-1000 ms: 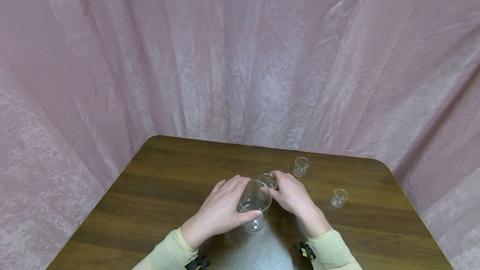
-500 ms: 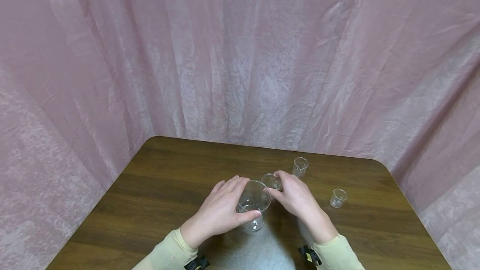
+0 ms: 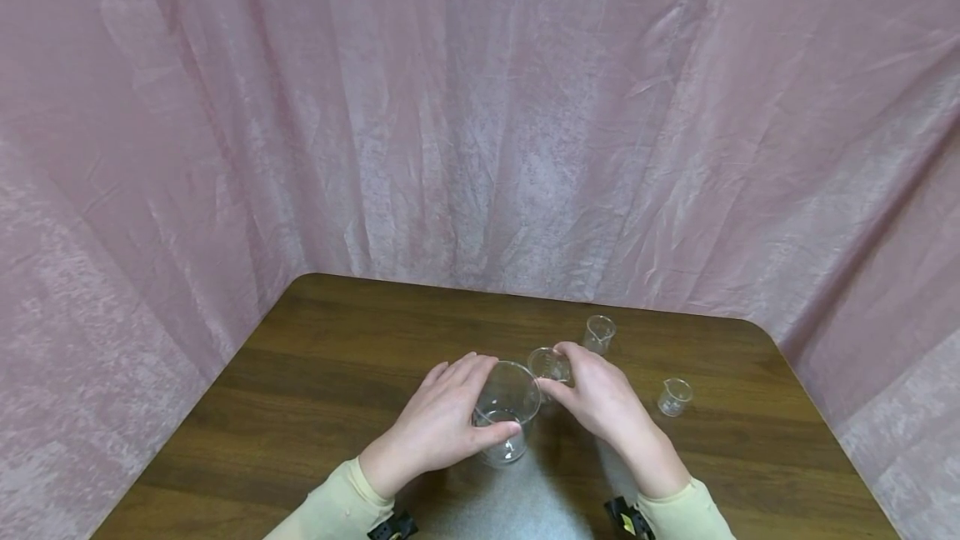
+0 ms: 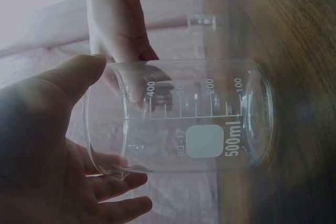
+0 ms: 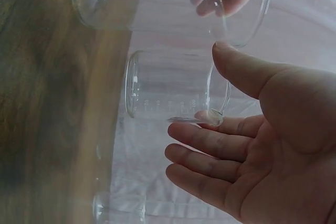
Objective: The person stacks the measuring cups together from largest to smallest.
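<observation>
A large clear glass beaker (image 3: 510, 394), marked 500ml in the left wrist view, stands upright on the wooden table. My left hand (image 3: 435, 423) grips it near the rim, thumb on the near side and fingers round the far side. Just beyond it and to the right is a smaller graduated glass beaker (image 3: 546, 363). My right hand (image 3: 600, 394) pinches this one close to its rim between thumb and index finger. In the right wrist view, the smaller beaker (image 5: 168, 85) shows fine scale marks, and the other fingers (image 5: 205, 161) extend beside it.
Two small spouted beakers are on the right part of the table (image 3: 360, 323): one beaker (image 3: 599, 334) toward the back edge, another beaker (image 3: 675, 397) farther right. A pink curtain (image 3: 480, 123) hangs behind and around the table.
My right hand has shifted slightly to the right with the smaller beaker, bringing more of it out from behind the large one. The left hand and large beaker have stayed in place.
</observation>
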`<state>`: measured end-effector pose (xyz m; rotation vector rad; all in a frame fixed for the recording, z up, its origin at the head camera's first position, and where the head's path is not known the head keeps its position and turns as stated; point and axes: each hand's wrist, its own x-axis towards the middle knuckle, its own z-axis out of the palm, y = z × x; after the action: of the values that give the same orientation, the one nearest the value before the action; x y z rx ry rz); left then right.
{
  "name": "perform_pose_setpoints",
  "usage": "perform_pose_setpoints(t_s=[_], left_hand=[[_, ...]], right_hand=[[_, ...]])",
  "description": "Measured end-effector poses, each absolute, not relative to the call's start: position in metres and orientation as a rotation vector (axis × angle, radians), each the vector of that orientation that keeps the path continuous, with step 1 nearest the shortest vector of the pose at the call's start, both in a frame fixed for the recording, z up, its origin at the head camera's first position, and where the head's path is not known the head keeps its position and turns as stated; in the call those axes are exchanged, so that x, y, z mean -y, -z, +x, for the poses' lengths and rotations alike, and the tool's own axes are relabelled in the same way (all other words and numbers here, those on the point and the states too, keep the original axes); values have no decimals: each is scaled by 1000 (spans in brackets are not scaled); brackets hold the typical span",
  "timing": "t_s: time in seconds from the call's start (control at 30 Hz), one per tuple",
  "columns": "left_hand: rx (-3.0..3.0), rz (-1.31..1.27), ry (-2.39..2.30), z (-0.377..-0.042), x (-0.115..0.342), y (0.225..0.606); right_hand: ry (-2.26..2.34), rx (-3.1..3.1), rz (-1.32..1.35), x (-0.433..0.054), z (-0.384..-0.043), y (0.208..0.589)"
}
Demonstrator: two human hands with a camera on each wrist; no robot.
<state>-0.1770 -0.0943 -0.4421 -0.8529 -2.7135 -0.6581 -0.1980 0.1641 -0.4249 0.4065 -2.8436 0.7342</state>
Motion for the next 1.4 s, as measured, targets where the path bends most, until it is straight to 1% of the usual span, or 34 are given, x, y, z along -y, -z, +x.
perform_pose_setpoints(t_s=[1.4], left_hand=[[2756, -839, 663, -176, 95, 442]], right_hand=[[-677, 2797, 412, -175, -173, 393]])
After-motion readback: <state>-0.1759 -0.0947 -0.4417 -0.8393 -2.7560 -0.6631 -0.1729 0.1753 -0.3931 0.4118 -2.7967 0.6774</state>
